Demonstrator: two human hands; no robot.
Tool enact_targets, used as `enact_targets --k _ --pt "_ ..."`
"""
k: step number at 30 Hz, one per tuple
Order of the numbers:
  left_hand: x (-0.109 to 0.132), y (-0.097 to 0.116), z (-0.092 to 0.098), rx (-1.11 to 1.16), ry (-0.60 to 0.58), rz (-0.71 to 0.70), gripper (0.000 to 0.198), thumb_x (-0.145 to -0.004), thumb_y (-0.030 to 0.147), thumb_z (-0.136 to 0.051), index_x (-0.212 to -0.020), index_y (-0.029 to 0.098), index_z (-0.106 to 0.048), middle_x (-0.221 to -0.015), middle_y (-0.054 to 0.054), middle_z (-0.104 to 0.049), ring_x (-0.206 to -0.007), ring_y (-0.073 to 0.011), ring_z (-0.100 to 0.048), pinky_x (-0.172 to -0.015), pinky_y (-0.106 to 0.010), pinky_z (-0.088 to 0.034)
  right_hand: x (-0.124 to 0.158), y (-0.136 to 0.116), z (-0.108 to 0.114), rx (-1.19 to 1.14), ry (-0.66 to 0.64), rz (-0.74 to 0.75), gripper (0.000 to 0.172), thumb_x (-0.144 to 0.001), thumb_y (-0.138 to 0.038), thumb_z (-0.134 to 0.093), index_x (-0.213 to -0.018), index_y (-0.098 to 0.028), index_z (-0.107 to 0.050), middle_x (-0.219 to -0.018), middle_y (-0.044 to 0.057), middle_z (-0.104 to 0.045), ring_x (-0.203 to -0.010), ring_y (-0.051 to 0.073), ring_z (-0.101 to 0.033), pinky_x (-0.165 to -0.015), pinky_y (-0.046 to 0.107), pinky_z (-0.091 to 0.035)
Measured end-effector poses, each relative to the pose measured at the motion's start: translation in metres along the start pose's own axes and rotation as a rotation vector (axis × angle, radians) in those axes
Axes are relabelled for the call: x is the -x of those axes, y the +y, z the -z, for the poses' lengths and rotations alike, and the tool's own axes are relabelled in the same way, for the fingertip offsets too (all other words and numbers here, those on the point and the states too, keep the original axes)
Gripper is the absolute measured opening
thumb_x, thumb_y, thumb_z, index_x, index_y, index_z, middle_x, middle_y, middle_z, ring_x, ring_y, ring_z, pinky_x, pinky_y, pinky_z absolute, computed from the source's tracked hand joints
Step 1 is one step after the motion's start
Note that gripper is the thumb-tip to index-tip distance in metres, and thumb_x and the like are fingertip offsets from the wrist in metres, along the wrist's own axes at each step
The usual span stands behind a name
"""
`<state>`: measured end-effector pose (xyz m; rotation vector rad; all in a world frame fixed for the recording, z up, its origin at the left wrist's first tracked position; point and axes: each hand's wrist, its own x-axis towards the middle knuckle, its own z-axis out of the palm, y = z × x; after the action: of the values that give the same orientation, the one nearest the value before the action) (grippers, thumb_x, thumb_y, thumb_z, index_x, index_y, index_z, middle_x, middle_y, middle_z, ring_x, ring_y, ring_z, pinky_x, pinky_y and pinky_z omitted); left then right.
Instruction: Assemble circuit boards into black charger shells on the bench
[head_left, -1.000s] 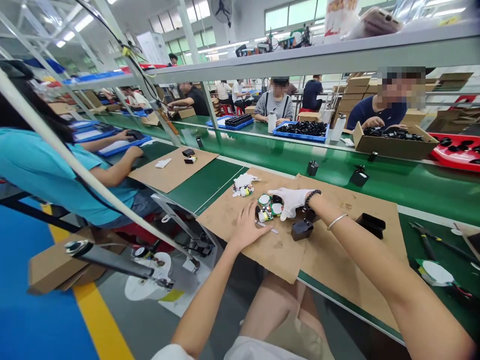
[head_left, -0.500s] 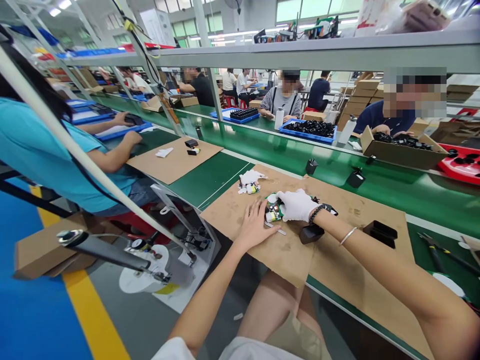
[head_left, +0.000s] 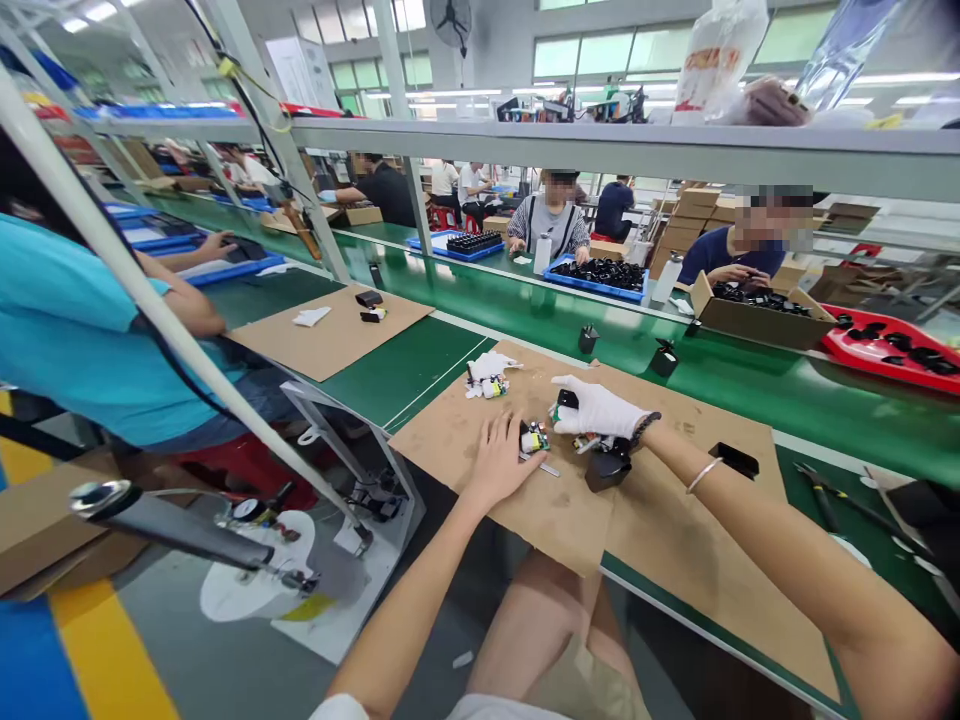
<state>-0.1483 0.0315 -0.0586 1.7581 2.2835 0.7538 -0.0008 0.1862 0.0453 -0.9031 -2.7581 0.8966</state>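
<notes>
Green bench (head_left: 431,370) runs across the middle of the frame, other people (head_left: 553,222) working along the top, and we're at a sheet of cardboard (head_left: 675,530) right of centre. Looks roughly midway to us: one small circuit board (head_left: 537,438) is out bare near frame centre, while loose parts (head_left: 591,443) are bunched by a black case (head_left: 607,468) to its right, seemingly still to deal with. Our left hand (head_left: 499,460) lies low and flattish, fingers loosely spread beside the board, thumb out. Our gloved right hand (head_left: 602,410) comes in from the right, fingers curled round a black and green piece (head_left: 568,399)
</notes>
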Motion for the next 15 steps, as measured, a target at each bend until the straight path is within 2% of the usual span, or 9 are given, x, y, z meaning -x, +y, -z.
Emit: enact_targets --k 4,6,9,11,15 --pt "-0.016 0.011 0.001 -0.018 -0.04 -0.008 0.093 -0.086 0.056 -0.066 -0.159 0.02 -0.022 -0.167 -0.02 -0.032 -0.158 -0.038 -0.023 -0.127 -0.063 -0.017 -0.003 -0.006 0.051 -0.254 0.11 -0.052 0.061 -0.078 -0.049 -0.072 -0.125 -0.014 -0.057 -0.085 0.007 -0.073 -0.068 0.017 -0.062 -0.061 0.029 -0.049" --pt "-0.027 0.018 0.0 -0.04 -0.05 -0.061 0.09 -0.084 0.053 -0.07 -0.157 0.019 -0.031 -0.165 -0.021 -0.035 -0.156 -0.0404 -0.028 -0.125 -0.063 -0.022 -0.005 -0.018 0.082 -0.343 0.148 -0.047 0.058 -0.075 -0.054 -0.073 -0.115 -0.014 -0.059 -0.079 0.008 -0.071 -0.06 0.015 -0.057 -0.054 0.028 -0.043" --pt "-0.038 0.026 -0.002 -0.051 -0.04 -0.125 0.054 -0.089 0.042 -0.067 -0.135 0.017 -0.058 -0.15 -0.018 -0.054 -0.142 -0.0379 -0.047 -0.12 -0.055 -0.035 -0.009 -0.047 0.136 -0.42 0.216 0.005 0.058 -0.074 -0.053 -0.073 -0.114 -0.015 -0.057 -0.078 0.009 -0.072 -0.057 0.013 -0.054 -0.05 0.025 -0.036" --pt "-0.04 0.028 -0.004 -0.047 -0.028 -0.143 0.028 -0.094 0.033 -0.059 -0.117 0.018 -0.067 -0.135 -0.013 -0.065 -0.13 -0.0336 -0.057 -0.112 -0.05 -0.044 -0.017 -0.072 0.177 -0.429 0.296 0.077 0.054 -0.073 -0.049 -0.075 -0.113 -0.017 -0.057 -0.077 0.007 -0.071 -0.057 0.012 -0.052 -0.05 0.024 -0.033" --pt "-0.037 0.027 -0.01 -0.04 0.006 -0.158 0.016 -0.095 0.023 -0.054 -0.1 0.02 -0.069 -0.113 -0.009 -0.071 -0.112 -0.029 -0.063 -0.1 -0.046 -0.049 -0.055 -0.127 0.269 -0.365 0.505 0.258 0.032 -0.079 -0.039 -0.077 -0.096 -0.019 -0.058 -0.079 0.001 -0.064 -0.064 0.009 -0.052 -0.057 0.024 -0.038"
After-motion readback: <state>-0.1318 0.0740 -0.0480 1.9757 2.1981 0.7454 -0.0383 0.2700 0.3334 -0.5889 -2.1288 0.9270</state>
